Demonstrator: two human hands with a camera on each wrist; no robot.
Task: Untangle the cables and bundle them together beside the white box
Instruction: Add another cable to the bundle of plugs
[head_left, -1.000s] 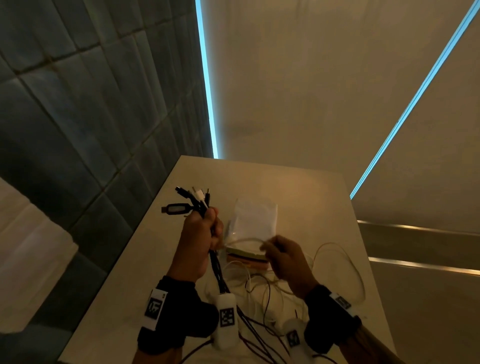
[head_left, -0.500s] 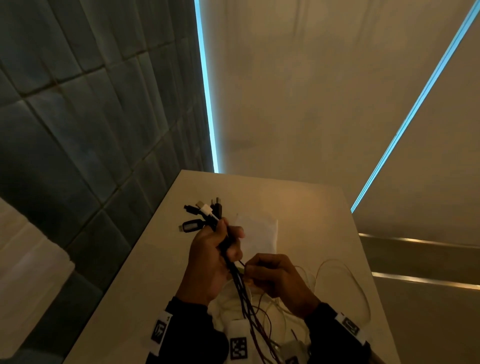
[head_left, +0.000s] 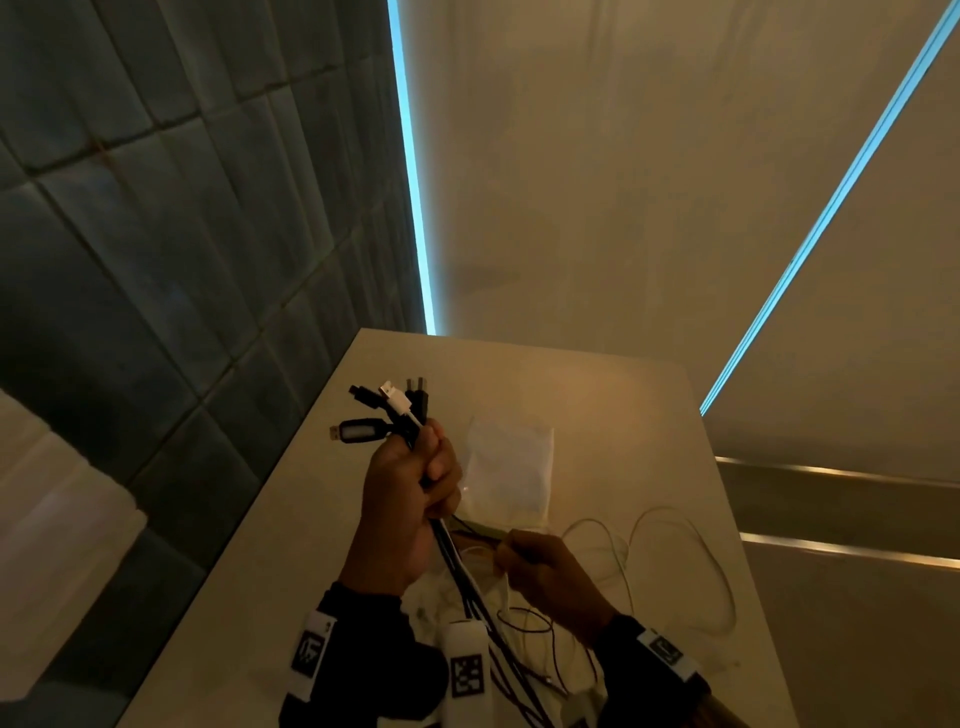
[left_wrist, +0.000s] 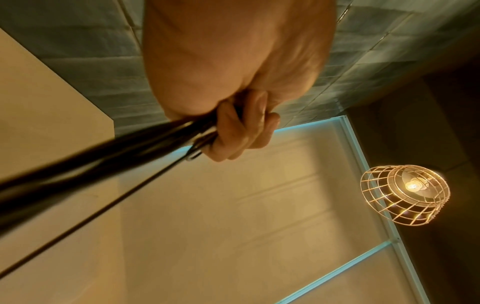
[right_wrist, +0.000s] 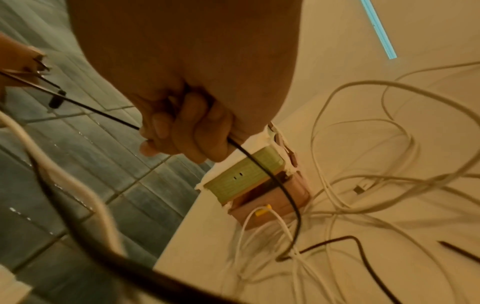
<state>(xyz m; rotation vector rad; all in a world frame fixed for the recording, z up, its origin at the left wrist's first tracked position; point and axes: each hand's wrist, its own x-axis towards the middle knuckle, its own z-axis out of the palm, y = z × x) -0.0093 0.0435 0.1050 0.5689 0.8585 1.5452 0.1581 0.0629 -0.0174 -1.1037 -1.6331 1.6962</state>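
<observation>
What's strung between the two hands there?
A thin black cable runs taut from the right hand toward the left hand, best seen in the right wrist view.

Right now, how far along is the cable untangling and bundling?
Partly done. Gathered: the left hand grips a bunch of cables with the plug ends fanned above the fist. In hand: the right hand pinches a thin black cable and draws it from the pile. Left: white cables lie looped loose on the table, and nothing is laid down as a bundle yet.
</observation>
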